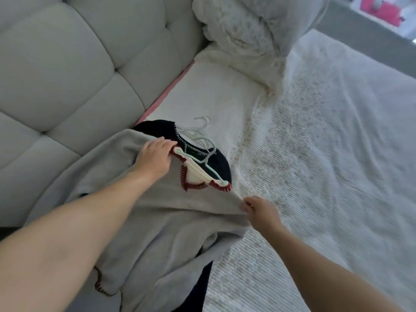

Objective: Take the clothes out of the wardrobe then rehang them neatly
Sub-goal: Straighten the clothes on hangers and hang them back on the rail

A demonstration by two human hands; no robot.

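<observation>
left hand (pixel 155 157) gripped the grey top (pixel 157 212) at its collar | right hand (pixel 258 210) pinched its near-right shoulder | bed (pixel 326 154) underneath

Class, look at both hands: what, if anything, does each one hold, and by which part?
Left hand grips the grey sweater at its left shoulder beside the red-stitched neckline. Right hand pinches the same sweater at its other shoulder edge.
</observation>
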